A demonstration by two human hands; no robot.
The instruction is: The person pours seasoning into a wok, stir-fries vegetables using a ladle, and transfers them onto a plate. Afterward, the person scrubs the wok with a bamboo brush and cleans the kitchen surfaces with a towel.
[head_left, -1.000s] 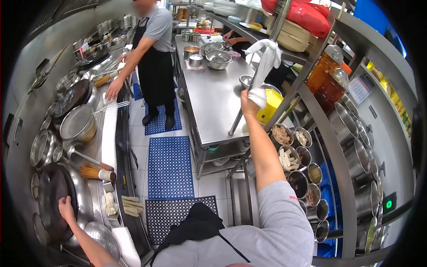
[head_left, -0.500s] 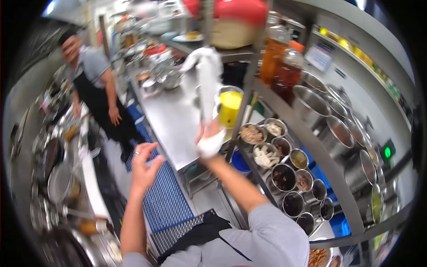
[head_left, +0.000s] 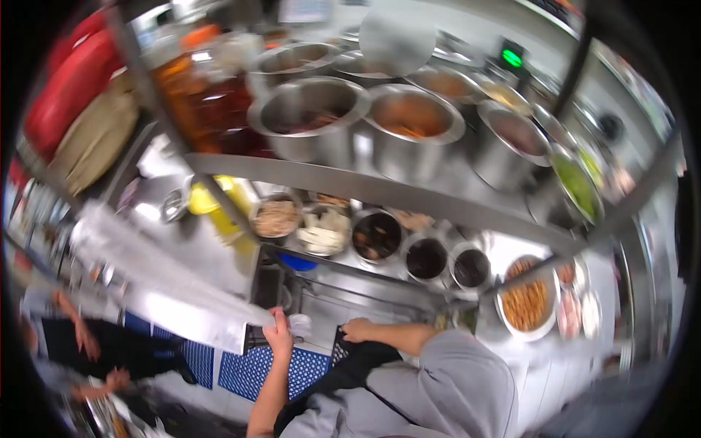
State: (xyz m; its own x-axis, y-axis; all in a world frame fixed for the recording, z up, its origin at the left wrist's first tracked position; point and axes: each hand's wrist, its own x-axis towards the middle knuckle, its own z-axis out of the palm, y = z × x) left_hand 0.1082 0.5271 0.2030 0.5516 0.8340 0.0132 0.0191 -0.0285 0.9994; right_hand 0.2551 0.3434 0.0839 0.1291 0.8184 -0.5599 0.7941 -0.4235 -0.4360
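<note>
My left hand [head_left: 277, 337] is closed around the near end of a long white strip [head_left: 171, 270]. The strip runs up and left over the steel worktop, smeared by motion; I cannot tell whether it is cloth or thin plastic. A small whitish bunch [head_left: 300, 324] shows just beside the left hand. My right hand [head_left: 358, 330] is in front of my body, close to my black apron [head_left: 332, 387], fingers curled. Whatever it holds, if anything, is hidden.
A steel shelf [head_left: 365, 184] crosses ahead, bearing several steel pots [head_left: 415, 139] and bottles [head_left: 212, 102]. Below it stand food containers [head_left: 376, 235] and a bowl of brown pieces [head_left: 527, 303]. A yellow container [head_left: 219, 204] is left. A co-worker [head_left: 77, 336] stands at far left.
My view has swung right toward the shelf. The white strip, earlier at my right hand, is now in my left hand, which was open. My right hand has drawn back toward my body.
</note>
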